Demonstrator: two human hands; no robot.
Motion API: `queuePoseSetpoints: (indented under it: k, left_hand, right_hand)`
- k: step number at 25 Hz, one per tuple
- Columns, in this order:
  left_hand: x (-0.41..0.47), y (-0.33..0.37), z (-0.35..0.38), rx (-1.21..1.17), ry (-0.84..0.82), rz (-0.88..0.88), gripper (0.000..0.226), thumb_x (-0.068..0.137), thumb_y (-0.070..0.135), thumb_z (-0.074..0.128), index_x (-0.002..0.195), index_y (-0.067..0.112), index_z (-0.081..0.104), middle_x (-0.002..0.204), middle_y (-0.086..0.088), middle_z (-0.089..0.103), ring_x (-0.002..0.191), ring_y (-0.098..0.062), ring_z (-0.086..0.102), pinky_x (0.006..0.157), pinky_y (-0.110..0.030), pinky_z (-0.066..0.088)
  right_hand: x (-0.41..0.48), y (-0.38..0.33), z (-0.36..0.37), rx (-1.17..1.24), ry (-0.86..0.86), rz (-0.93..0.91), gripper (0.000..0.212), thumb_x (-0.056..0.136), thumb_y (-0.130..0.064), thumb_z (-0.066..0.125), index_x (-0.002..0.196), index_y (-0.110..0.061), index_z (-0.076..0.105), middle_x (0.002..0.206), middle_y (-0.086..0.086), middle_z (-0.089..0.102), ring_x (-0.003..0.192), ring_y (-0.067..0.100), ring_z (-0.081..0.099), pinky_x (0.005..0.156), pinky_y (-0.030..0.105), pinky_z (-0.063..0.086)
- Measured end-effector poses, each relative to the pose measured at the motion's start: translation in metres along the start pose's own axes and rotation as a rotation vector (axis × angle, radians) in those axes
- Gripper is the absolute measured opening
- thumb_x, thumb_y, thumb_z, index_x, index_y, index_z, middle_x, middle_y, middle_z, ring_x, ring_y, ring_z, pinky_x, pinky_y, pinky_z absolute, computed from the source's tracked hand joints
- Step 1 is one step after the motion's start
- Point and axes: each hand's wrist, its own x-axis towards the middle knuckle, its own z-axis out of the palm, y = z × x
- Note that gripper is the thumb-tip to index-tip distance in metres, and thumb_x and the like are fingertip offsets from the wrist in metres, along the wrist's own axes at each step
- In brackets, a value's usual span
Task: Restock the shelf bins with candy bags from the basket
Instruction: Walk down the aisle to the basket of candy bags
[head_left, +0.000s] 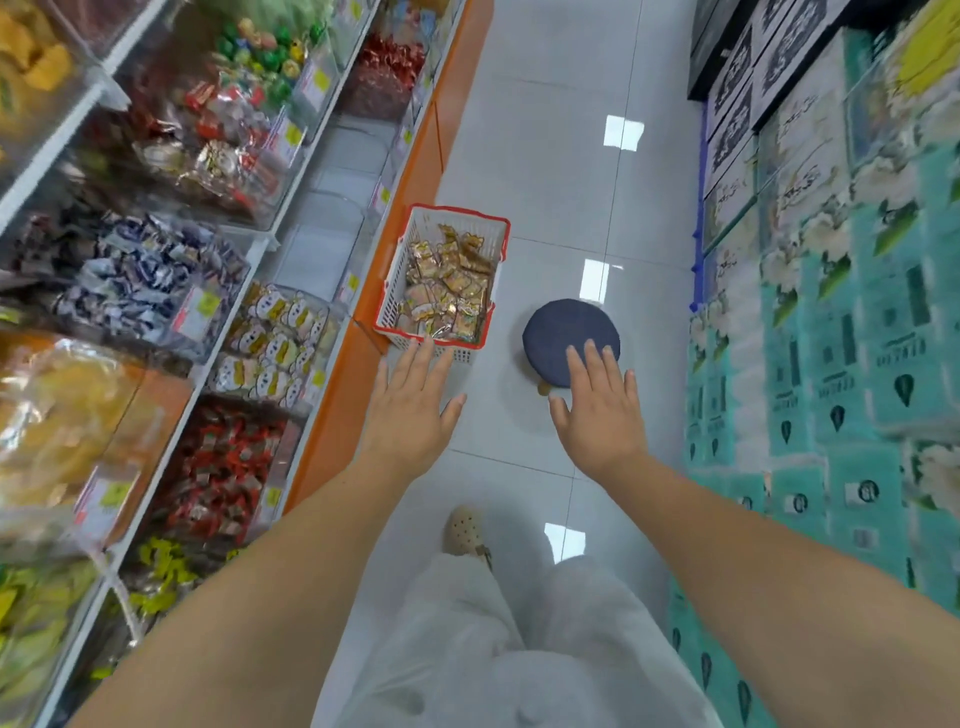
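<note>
Both hands are seen stretched forward and empty. The left hand (415, 400) is spread flat with fingers straight, its fingertips lying over the near rim of the basket (399, 270) in this view, though contact cannot be confirmed. The right hand (602, 410) is likewise spread and held over the near edge of a round blue stool (561, 332). The basket is stood on the floor (545, 156), tight against the orange plinth (358, 374) of the shelving, and is part-filled with gold-wrapped candy bags (452, 291). Shelf bins (275, 343) are ranged to the left, and several clear ones (322, 234) nearer the basket appear empty. Risks judged from here: if the basket is lifted by one rim only, it may be tipped and loose bags spilled onto the glossy tiles. Slick wrappers may slide out of a handful taken too large. The stool, just beside the basket and near the forward foot (465, 530), may be knocked or tripped over if the body is lowered. Bags may be put into a wrong bin, since neighbouring bins hold similar wrapped sweets. Frame edges are blurred and labels cannot be read.
</note>
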Motion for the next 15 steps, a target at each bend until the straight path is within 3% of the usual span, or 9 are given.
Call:
queuePoseSetpoints:
  k: [7, 15]
  left_hand:
    - [0.099, 0.007, -0.015, -0.012, -0.002, -0.062, 0.063, 0.101, 0.052, 0.025, 0.156, 0.026, 0.009, 0.164, 0.0, 0.003, 0.151, -0.016, -0.006, 0.12, -0.042, -0.004]
    - [0.189, 0.059, -0.011, -0.117, 0.068, -0.345, 0.064, 0.1, 0.053, 0.028, 0.155, 0.027, 0.01, 0.164, 0.001, 0.004, 0.15, -0.015, -0.005, 0.12, -0.042, -0.005]
  right_hand:
    - [0.107, 0.019, -0.03, -0.023, -0.028, -0.056, 0.06, 0.102, -0.042, 0.026, 0.155, -0.018, 0.008, 0.163, 0.005, 0.004, 0.15, 0.025, -0.001, 0.121, 0.046, 0.001]
    - [0.238, 0.055, -0.073, -0.166, -0.109, -0.326, 0.059, 0.102, -0.04, 0.027, 0.154, -0.018, 0.01, 0.162, 0.006, 0.005, 0.15, 0.027, 0.001, 0.12, 0.046, 0.004]
